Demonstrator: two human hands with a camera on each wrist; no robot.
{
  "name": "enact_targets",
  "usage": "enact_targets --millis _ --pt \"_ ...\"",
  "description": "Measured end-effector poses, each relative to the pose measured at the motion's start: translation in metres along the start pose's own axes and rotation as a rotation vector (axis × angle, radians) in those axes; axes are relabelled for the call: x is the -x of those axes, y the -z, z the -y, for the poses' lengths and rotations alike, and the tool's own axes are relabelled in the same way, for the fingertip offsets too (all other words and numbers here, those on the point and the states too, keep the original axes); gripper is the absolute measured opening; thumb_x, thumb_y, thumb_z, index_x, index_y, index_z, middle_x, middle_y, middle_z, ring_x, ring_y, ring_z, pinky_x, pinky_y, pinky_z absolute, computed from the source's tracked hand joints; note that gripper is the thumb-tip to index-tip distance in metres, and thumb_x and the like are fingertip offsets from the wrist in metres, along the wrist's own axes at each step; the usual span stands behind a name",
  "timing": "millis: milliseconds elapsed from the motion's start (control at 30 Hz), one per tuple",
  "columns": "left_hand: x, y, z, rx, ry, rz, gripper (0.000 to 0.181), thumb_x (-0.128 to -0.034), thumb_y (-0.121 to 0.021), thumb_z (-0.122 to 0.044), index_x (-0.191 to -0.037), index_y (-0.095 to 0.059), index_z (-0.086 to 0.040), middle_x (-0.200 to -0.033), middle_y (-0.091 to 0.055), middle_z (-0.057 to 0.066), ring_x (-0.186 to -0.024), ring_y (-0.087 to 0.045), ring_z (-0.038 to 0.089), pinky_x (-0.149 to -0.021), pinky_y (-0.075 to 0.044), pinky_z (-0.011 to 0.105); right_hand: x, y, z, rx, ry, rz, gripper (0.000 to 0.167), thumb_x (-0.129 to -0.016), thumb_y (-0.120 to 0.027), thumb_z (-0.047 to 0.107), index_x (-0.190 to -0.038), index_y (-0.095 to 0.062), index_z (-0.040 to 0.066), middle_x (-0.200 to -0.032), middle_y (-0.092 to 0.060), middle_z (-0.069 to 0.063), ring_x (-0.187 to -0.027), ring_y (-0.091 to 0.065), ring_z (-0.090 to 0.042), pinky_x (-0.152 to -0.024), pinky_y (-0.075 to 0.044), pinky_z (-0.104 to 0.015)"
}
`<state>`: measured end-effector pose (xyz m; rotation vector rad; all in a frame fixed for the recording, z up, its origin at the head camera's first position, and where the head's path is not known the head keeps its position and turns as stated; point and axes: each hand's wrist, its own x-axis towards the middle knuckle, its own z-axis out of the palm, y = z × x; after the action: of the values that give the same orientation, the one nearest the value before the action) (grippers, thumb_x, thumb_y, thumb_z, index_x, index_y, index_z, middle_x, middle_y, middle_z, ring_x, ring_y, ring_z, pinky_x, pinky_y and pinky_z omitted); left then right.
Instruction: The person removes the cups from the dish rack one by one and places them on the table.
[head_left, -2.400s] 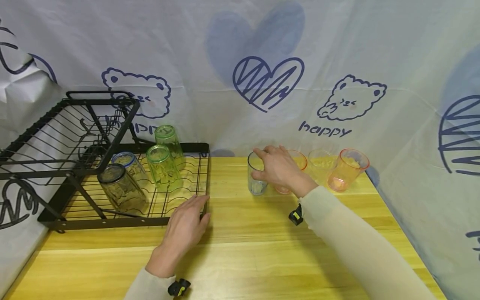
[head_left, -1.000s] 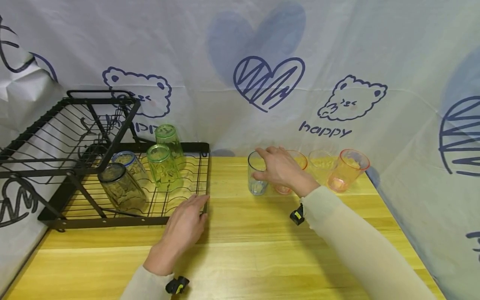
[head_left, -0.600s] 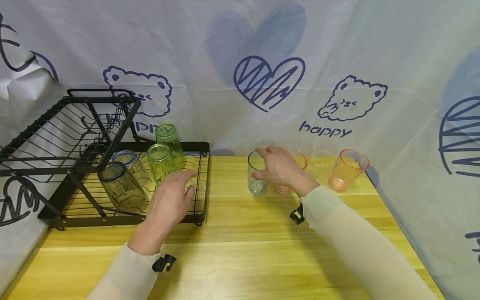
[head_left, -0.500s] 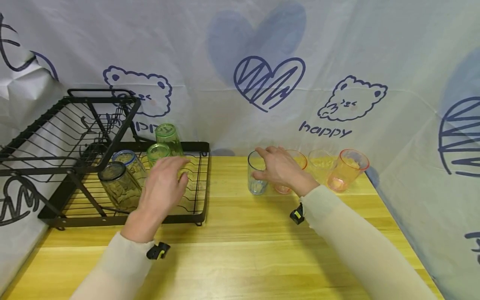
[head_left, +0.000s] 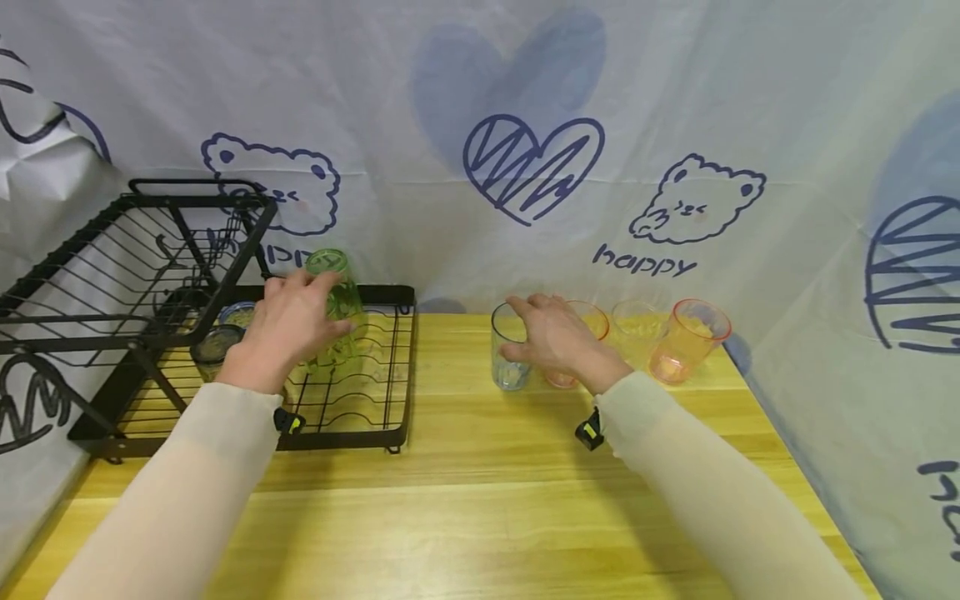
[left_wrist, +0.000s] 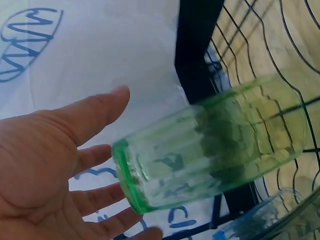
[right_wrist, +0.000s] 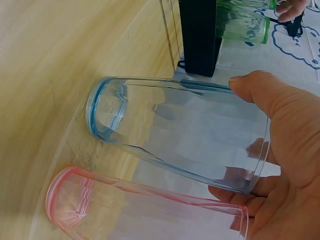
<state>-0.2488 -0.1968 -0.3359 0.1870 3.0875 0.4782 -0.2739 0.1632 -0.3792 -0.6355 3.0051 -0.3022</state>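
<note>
My left hand [head_left: 292, 325] is over the black dish rack [head_left: 360, 436], at the upturned base of a green drinking glass [left_wrist: 200, 150]. In the left wrist view its thumb stands apart from the glass, with the fingers spread past the base. Behind it a second green glass [head_left: 327, 260] stands upside down. My right hand [head_left: 558, 337] holds a blue-tinted glass [right_wrist: 175, 120] by its rim, thumb on one side and fingers on the other. That glass stands upright on the table. Right beside it is a pink glass [right_wrist: 100, 200], partly hidden by the hand.
A yellowish clear glass [head_left: 637, 325] and an orange glass [head_left: 678, 350] stand farther right along the wall sheet. In the rack, a dark glass [head_left: 213, 346] and a blue-rimmed glass [head_left: 238, 314] sit left of my hand, under the raised upper tier [head_left: 142, 325].
My left hand has left the rack's front right corner and moved forward and left to the green glass. The right hand has stayed at the blue-tinted glass.
</note>
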Motion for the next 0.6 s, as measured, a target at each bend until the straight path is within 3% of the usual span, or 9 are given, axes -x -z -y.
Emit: enact_targets --millis 233,600 --pt "-0.0089 0.0001 0.0099 -0.019 0.042 0.107 0.084 -0.0976 -0.075 -0.032 -0.166 -0.031 -0.011 -0.165 -0.02 0.037 -0.14 -0.028 0.064 -0.111 -0.033 0.079 0.0001 -0.0008 0.0008 0.001 -0.005 0.0 0.087 -0.094 -0.073 0.051 -0.163 -0.038 0.01 -0.159 -0.049 -0.022 -0.151 -0.041 -0.04 -0.133 -0.016 -0.055" --pt "-0.01 -0.0003 0.0105 0.001 0.053 0.191 0.093 -0.0951 -0.078 -0.024 -0.169 -0.022 -0.013 -0.165 -0.014 0.041 -0.142 -0.025 0.067 -0.11 -0.03 0.083 -0.0006 -0.0014 -0.0003 0.003 -0.001 -0.007 0.088 -0.094 -0.073 0.05 -0.163 -0.039 0.008 -0.159 -0.049 -0.023 -0.151 -0.042 -0.04 -0.132 -0.017 -0.056"
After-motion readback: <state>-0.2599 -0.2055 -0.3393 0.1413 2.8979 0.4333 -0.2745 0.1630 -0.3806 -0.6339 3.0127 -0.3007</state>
